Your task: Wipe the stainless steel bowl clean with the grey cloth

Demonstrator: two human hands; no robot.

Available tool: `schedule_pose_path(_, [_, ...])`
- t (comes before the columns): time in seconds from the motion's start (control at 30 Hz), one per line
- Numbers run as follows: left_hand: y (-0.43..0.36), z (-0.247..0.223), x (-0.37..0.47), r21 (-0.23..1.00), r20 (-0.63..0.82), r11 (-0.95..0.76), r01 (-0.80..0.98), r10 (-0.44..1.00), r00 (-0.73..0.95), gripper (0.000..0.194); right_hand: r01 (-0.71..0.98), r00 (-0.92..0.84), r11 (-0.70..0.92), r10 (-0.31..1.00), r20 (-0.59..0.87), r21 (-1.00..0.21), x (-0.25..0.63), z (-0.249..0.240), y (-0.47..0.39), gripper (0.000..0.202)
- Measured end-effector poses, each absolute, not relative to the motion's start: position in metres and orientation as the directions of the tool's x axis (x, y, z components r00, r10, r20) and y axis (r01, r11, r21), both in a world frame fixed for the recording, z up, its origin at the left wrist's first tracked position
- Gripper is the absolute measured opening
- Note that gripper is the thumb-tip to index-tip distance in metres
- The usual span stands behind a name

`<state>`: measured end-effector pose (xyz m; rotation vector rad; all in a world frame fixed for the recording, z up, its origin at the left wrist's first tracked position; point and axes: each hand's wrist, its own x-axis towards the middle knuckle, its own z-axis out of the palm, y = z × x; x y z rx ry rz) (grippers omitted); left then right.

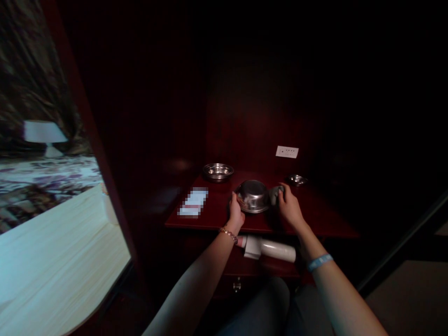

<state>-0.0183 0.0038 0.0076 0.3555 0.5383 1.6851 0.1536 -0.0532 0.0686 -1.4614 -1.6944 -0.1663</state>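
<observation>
A shiny metal bowl (253,196) is tipped bottom up between my hands, above the dark red shelf (217,217). My left hand (236,212) grips its left rim, thumb on the outside. On the right, my right hand (290,205) is closed on a greyish cloth (275,195) beside the bowl. Whether the cloth touches the metal is hard to make out in the dim light. Farther back on the shelf stand a wider metal bowl (218,172) at the left and a small metal dish (297,179) at the right.
A blurred-out white paper (193,202) lies on the shelf's left. Below, a white roll (278,250) rests on a lower ledge. A white socket plate (287,152) is on the back wall. At far left are a pale wooden table (70,252) and a lamp (45,131).
</observation>
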Motion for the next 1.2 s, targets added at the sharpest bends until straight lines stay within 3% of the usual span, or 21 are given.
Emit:
schedule_pose_path(0.07, [0.005, 0.008, -0.021, 0.486, -0.07, -0.118, -0.866, 0.982, -0.173, 0.034, 0.833, 0.058, 0.423, 0.576, 0.816, -0.357, 0.156, 0.067, -0.06, 0.053])
schedule_pose_path(0.13, [0.006, 0.008, -0.024, 0.448, -0.072, -0.14, -0.883, 0.979, -0.191, 0.035, 0.883, -0.038, 0.417, 0.516, 0.856, -0.213, 0.154, 0.062, -0.068, 0.059])
schedule_pose_path(0.23, [0.006, 0.007, -0.027, 0.431, -0.053, -0.164, -0.887, 0.977, -0.207, 0.034, 0.936, -0.258, 0.342, 0.516, 0.817, 0.08, 0.146, 0.048, -0.074, 0.057])
schedule_pose_path(0.33, [0.005, 0.006, -0.03, 0.443, -0.027, -0.153, -0.883, 0.983, -0.184, 0.034, 0.903, -0.399, 0.355, 0.487, 0.777, 0.241, 0.139, 0.031, -0.066, 0.053])
schedule_pose_path(0.47, [0.001, 0.006, -0.031, 0.434, -0.018, -0.121, -0.893, 0.99, -0.142, 0.033, 0.909, -0.402, 0.316, 0.487, 0.775, 0.272, 0.144, 0.028, -0.045, 0.04])
schedule_pose_path(0.6, [-0.005, 0.012, -0.028, 0.45, 0.042, -0.111, -0.886, 0.994, -0.103, 0.029, 0.894, -0.438, 0.336, 0.526, 0.729, 0.295, 0.155, 0.048, -0.034, 0.031])
schedule_pose_path(0.77, [-0.012, 0.018, -0.025, 0.45, 0.017, -0.088, -0.889, 0.996, -0.091, 0.025, 0.857, -0.513, 0.364, 0.532, 0.673, 0.365, 0.165, 0.079, -0.034, 0.025])
schedule_pose_path(0.87, [-0.019, 0.016, -0.029, 0.607, 0.099, -0.02, -0.794, 0.994, 0.05, 0.051, 0.906, -0.414, 0.322, 0.55, 0.725, 0.274, 0.169, 0.094, -0.033, 0.022])
schedule_pose_path(0.93, [-0.023, 0.014, -0.033, 0.75, 0.169, -0.071, -0.658, 0.982, 0.088, 0.058, 0.944, -0.284, 0.311, 0.579, 0.764, 0.115, 0.171, 0.101, -0.031, 0.026])
schedule_pose_path(1.0, [-0.024, 0.013, -0.036, 0.828, 0.185, -0.161, -0.537, 0.983, -0.009, 0.052, 0.935, -0.154, 0.343, 0.624, 0.766, -0.091, 0.173, 0.102, -0.026, 0.033])
schedule_pose_path(1.1, [-0.019, 0.018, -0.035, 0.853, 0.164, -0.21, -0.478, 0.977, -0.138, 0.03, 0.822, -0.002, 0.412, 0.693, 0.721, -0.394, 0.178, 0.093, -0.013, 0.039])
schedule_pose_path(1.2, [-0.006, 0.028, -0.028, 0.794, 0.08, -0.143, -0.591, 0.988, -0.132, 0.046, 0.622, 0.063, 0.458, 0.779, 0.624, -0.635, 0.186, 0.078, 0.003, 0.044])
